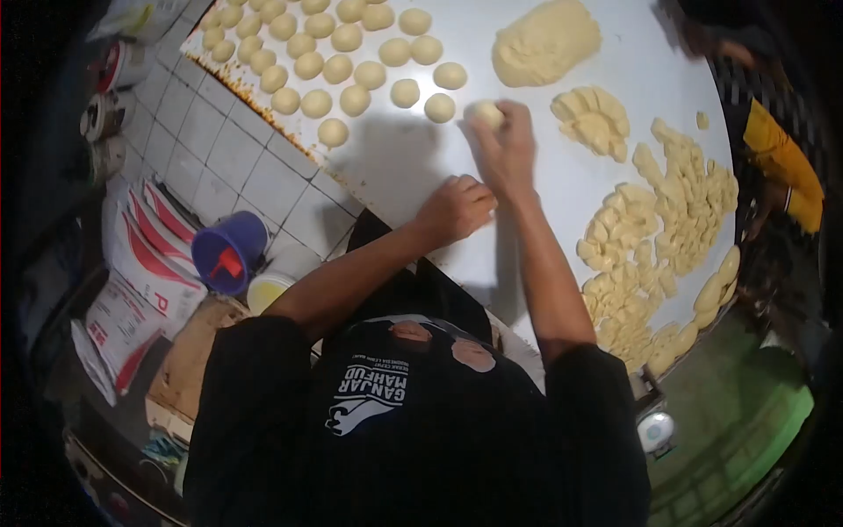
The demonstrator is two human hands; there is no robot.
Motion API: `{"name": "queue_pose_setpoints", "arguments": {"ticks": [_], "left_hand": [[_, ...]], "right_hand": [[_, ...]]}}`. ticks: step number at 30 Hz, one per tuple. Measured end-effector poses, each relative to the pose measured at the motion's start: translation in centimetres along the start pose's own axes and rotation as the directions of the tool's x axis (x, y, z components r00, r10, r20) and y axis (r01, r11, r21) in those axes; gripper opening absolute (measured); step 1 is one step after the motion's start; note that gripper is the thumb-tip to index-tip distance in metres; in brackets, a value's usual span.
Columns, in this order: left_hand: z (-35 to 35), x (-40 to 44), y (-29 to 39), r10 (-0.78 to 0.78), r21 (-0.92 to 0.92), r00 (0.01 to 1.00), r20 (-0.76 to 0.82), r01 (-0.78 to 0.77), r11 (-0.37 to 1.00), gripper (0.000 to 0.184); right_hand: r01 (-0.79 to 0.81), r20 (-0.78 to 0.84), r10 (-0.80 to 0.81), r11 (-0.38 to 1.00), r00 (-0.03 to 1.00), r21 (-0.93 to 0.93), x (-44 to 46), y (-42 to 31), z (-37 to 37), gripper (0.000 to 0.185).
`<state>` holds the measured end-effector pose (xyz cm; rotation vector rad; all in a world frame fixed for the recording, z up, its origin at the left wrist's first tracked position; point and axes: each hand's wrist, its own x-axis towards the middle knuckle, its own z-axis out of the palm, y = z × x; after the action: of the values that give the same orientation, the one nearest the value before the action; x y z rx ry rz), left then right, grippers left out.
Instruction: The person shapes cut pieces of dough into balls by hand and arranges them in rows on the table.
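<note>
The white surface has rust-brown marks along its left edge, running down from the left corner. By that corner stand many round dough balls in loose rows. Toward the far edge lies a large dough mass, with a scored dough chunk nearer. Cut dough pieces crowd the right side, and smooth dough rolls lie along the right edge toward the near corner.

The right hand reaches over the middle of the surface, its grip closed around a single dough ball, just beside the rows. The left hand is near the left edge, fingers curled in; whether its grip holds anything, I cannot tell.

Beyond the left edge are white tiles, a purple bucket containing something red, and red-and-white sacks. Past the right edge are another person's blurred arm, a yellow cloth and a green floor.
</note>
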<state>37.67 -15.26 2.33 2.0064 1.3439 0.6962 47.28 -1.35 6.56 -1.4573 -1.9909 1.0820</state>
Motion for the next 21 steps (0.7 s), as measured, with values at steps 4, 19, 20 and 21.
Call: {"name": "queue_pose_setpoints", "arguments": {"ticks": [4,19,20,21], "left_hand": [[-2.9,-4.6,-1.5,-0.190,-0.208,0.936,-0.296,0.131,0.969,0.054],[-4.9,-10.8,3.2,-0.285,-0.027,0.914,-0.289,0.290,0.957,0.041],[-4.3,-10.5,3.4,-0.292,-0.020,0.911,-0.290,0.299,0.954,0.041],[-4.0,-9.9,3.3,-0.255,-0.021,0.931,-0.263,0.259,0.966,0.041]], "right_hand": [[0.013,-0.171,-0.007,0.999,0.985,0.032,-5.1,0.3,2.7,0.041],[0.326,0.008,-0.358,0.840,0.934,-0.434,-6.9,8.2,-1.4,0.032],[0.267,-0.106,-0.325,0.891,0.940,-0.368,-5.9,6.2,-0.7,0.030],[0.277,-0.104,-0.334,0.891,0.937,-0.360,-7.1,6.1,-0.2,0.030]]}}
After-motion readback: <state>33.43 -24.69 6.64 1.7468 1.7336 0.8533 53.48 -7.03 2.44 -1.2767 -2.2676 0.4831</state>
